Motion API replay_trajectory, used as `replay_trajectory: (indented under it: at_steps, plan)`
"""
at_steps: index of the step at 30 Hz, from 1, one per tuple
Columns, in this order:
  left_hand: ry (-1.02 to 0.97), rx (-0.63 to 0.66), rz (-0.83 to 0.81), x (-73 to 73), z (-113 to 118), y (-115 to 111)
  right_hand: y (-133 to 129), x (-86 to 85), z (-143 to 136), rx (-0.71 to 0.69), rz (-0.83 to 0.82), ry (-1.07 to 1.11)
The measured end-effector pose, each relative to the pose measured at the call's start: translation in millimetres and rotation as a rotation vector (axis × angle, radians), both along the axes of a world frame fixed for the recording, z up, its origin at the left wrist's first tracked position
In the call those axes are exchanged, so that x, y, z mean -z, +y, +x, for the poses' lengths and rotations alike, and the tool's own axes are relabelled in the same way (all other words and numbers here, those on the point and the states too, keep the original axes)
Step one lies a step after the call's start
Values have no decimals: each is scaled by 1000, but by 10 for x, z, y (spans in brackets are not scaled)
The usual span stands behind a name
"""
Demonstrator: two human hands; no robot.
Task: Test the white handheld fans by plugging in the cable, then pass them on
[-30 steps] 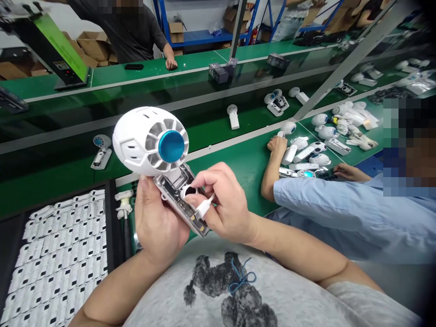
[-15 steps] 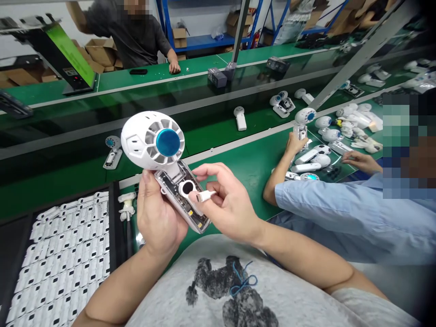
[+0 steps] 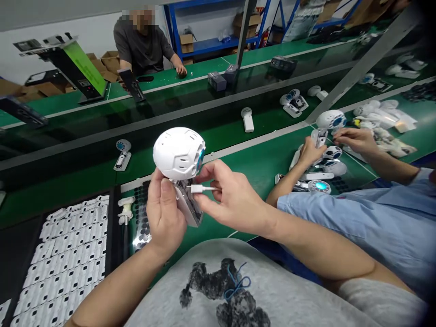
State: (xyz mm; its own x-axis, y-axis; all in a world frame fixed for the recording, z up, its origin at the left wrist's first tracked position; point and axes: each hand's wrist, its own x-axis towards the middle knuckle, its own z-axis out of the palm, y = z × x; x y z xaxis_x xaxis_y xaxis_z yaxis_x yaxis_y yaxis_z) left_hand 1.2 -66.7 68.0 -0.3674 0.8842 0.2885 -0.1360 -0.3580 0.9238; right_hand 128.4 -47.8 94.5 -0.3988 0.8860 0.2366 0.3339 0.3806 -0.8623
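My left hand [image 3: 166, 213] is wrapped round the handle of a handheld fan [image 3: 179, 152]. The fan has a round white head with a blue centre, now turned mostly edge-on to the right. Its handle stands tilted, and the opened inner side with the dark circuitry faces right, partly hidden. Between the thumb and fingers of my right hand [image 3: 235, 195] is a white charging cable [image 3: 198, 188], its plug pointing left at the fan's neck. Whether the plug touches the fan I cannot tell.
A black tray [image 3: 112, 222] of white parts lies at the left, beside a sheet of black discs [image 3: 141, 213]. Fans [image 3: 247, 120] sit on the conveyor. At right, a co-worker's blue sleeve [image 3: 306, 209] reaches over more fans; another person sits across the line.
The fan has turned so its blue centre and circuitry face right, and it sits a little further right. My right hand's cable plug now points at its neck. The person opposite holds up a dark box.
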Motion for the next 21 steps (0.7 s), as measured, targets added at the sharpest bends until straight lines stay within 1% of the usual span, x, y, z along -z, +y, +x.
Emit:
replay_trajectory:
  at_steps: [2,4,7,10,12,16,19,21]
  plan:
    - [73,-49,15,74,61,48,33,82,23,21,2,9]
    - [101,-84,24,124,136,91,57,151,46,55,6,14]
    - [48,-83,-19,137,255,147,87,210,99,84,21,3]
    - [-60,-50,-84,103,333,212,120,233,170,80,20,-13]
    - [-137,-23,-98,75,346,266,149,243,214,79,29,-5]
    - [-309,75,-121,25,306,377,219,262,275,49,129,83]
    - [-397,147,-217,-18,266,436,265,277,298,46,166,181]
    - [-462,185,-330,-62,250,464,291,291,301,68,110,240]
